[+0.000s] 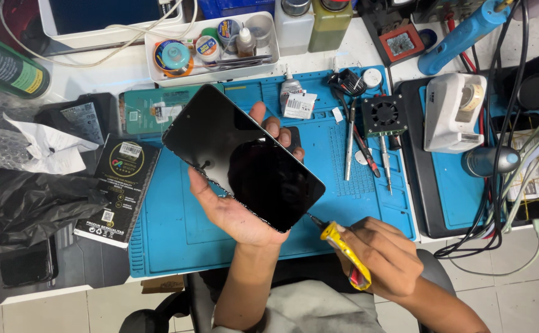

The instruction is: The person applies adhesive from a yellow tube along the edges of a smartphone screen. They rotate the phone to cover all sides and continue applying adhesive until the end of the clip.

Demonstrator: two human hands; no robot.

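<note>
Black phone (pixel 243 157) rests tilted in my left hand (pixel 235 209), fingers curled round its edges; my right hand (pixel 383 259) pinches a yellow screwdriver (pixel 342 245) at its corner, above the blue mat (pixel 177 234).

Around us, a blue work mat (pixel 183 240) covers the surface, with tweezers (pixel 350 140) and a small black fan (pixel 384 115) lying on it, a white tray (pixel 158 73) of small jars behind, and a white tape dispenser (pixel 453 112) alongside tangled cables (pixel 497 203).
</note>
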